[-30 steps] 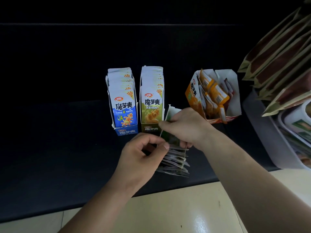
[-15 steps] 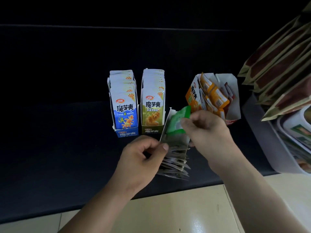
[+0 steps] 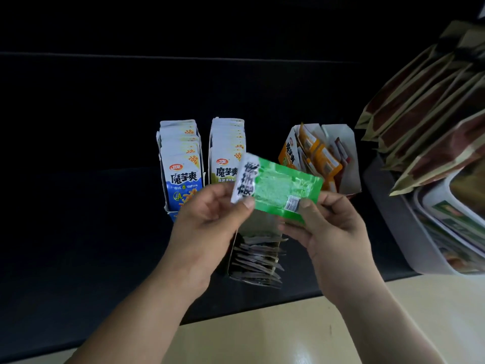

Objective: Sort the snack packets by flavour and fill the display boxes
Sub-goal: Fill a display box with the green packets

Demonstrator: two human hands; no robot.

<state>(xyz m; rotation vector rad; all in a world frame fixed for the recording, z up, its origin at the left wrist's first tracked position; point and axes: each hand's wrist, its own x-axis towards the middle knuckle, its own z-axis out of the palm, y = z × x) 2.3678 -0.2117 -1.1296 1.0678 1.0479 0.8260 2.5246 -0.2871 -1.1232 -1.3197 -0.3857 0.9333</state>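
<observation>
- A black shelf (image 3: 78, 232) spanned the middle of the frame, its surface dim.
- Behind it, a dark back panel (image 3: 183, 27) filled the top.
- A pale cream floor (image 3: 262, 337), glossy with reflected light, ran along the bottom.

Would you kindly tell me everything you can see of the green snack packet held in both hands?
The green packet is a flat, glossy plastic sachet, crinkled, with a white end bearing black characters and a small barcode near the other end. It is held lengthwise, tilted slightly, above an open box of packets. The left hand pinches its white end; the right hand pinches the barcode end.
</observation>
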